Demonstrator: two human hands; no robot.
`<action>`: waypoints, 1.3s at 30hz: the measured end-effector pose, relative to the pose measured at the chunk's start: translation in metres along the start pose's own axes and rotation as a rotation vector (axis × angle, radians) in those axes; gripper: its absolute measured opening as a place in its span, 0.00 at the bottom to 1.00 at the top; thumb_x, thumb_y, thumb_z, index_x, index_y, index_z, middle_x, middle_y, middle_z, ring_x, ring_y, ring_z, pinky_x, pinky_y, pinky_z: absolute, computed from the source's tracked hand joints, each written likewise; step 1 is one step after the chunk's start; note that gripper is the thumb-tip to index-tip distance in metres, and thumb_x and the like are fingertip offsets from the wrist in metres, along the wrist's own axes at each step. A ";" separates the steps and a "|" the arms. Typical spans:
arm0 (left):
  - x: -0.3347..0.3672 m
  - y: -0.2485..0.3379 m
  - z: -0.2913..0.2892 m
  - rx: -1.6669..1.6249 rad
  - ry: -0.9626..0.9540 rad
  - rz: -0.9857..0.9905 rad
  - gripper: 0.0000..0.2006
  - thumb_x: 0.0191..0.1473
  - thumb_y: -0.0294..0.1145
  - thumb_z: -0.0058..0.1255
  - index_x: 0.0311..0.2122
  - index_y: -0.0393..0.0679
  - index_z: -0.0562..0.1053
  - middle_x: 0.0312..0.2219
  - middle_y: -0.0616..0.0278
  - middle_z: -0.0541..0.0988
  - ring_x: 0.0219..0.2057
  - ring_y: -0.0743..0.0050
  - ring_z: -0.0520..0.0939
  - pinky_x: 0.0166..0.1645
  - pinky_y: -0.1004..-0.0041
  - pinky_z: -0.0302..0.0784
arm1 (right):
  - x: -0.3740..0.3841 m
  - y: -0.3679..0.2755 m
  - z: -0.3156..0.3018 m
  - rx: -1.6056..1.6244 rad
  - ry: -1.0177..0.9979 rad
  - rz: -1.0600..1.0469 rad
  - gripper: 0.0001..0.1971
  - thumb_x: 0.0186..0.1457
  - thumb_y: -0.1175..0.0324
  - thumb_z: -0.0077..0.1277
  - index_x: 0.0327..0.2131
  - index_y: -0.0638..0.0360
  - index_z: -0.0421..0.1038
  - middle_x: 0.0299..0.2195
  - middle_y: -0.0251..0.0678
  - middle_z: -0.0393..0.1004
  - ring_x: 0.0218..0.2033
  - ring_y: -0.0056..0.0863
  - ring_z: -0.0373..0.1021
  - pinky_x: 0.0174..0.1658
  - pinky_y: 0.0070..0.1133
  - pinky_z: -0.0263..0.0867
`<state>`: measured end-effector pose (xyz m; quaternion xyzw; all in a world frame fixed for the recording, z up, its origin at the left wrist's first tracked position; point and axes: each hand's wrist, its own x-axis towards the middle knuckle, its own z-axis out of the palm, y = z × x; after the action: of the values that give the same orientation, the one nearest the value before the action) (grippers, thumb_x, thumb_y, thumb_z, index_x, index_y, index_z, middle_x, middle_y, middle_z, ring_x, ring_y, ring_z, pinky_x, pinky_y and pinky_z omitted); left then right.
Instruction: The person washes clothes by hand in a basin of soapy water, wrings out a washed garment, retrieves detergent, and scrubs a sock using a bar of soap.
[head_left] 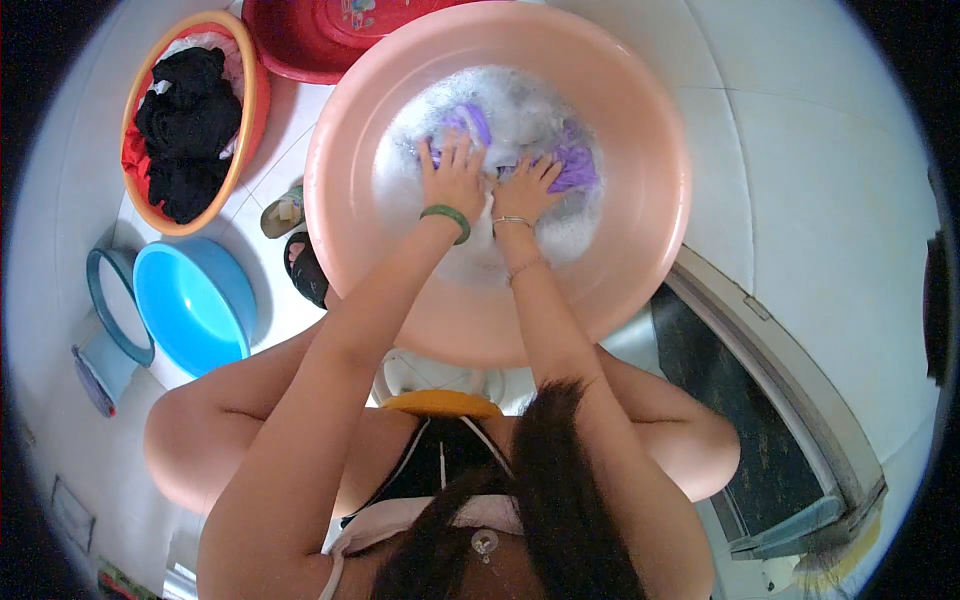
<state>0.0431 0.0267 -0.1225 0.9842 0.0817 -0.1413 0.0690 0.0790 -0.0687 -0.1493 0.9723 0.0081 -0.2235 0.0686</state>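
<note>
A large pink basin (655,200) holds foamy water (510,100) with purple wet cloth in it. My left hand (455,180), with a green bangle at the wrist, presses on the cloth's left part (470,120), fingers stretched and apart. Beside it, my right hand (527,190) rests palm down at the edge of the cloth's right part (575,168), its fingers spread too. Thin bracelets circle the right wrist and forearm. Foam hides much of the cloth, so whether it is one piece cannot be told.
An orange-rimmed basin (250,110) of black, red and white clothes stands at the far left, next to a red basin (290,60). Nearer are a blue basin (195,300) and slippers (285,212). A dark panel with a pale frame (790,370) lies at the right.
</note>
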 end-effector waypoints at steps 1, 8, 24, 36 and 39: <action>0.010 -0.002 -0.001 -0.004 -0.009 0.003 0.22 0.50 0.42 0.39 0.51 0.51 0.61 0.53 0.55 0.58 0.58 0.63 0.53 0.59 0.50 0.39 | 0.008 0.003 0.002 -0.005 -0.008 0.004 0.39 0.42 0.42 0.46 0.56 0.48 0.50 0.57 0.38 0.49 0.59 0.40 0.41 0.54 0.49 0.40; 0.052 -0.027 0.003 -0.225 -0.527 -0.016 0.24 0.52 0.52 0.31 0.43 0.44 0.69 0.47 0.53 0.69 0.51 0.57 0.66 0.54 0.60 0.54 | 0.076 0.022 -0.028 0.145 0.312 -0.325 0.27 0.41 0.52 0.51 0.44 0.56 0.66 0.49 0.46 0.60 0.51 0.39 0.56 0.51 0.35 0.54; 0.022 -0.016 -0.032 -1.827 -0.267 0.492 0.19 0.54 0.34 0.36 0.50 0.38 0.63 0.41 0.60 0.71 0.39 0.78 0.71 0.46 0.75 0.66 | -0.077 -0.028 -0.114 0.776 0.850 -0.436 0.11 0.36 0.65 0.57 0.14 0.56 0.65 0.14 0.35 0.64 0.18 0.35 0.62 0.25 0.28 0.57; 0.023 -0.001 -0.094 -0.901 -0.060 -0.325 0.20 0.47 0.45 0.47 0.42 0.43 0.68 0.29 0.53 0.75 0.31 0.56 0.75 0.37 0.67 0.70 | 0.018 0.028 -0.108 0.546 0.396 0.100 0.18 0.40 0.55 0.54 0.31 0.59 0.72 0.29 0.39 0.73 0.30 0.34 0.69 0.31 0.32 0.63; 0.022 -0.020 -0.086 -0.520 -0.018 -0.320 0.23 0.45 0.45 0.47 0.47 0.49 0.65 0.42 0.51 0.70 0.44 0.54 0.70 0.45 0.63 0.65 | 0.019 0.031 -0.075 0.363 0.415 -0.022 0.30 0.40 0.50 0.52 0.48 0.51 0.63 0.49 0.41 0.62 0.48 0.37 0.60 0.42 0.41 0.58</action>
<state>0.0836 0.0629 -0.0489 0.9068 0.2686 -0.1332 0.2962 0.1298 -0.0894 -0.0864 0.9935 -0.0075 -0.0182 -0.1122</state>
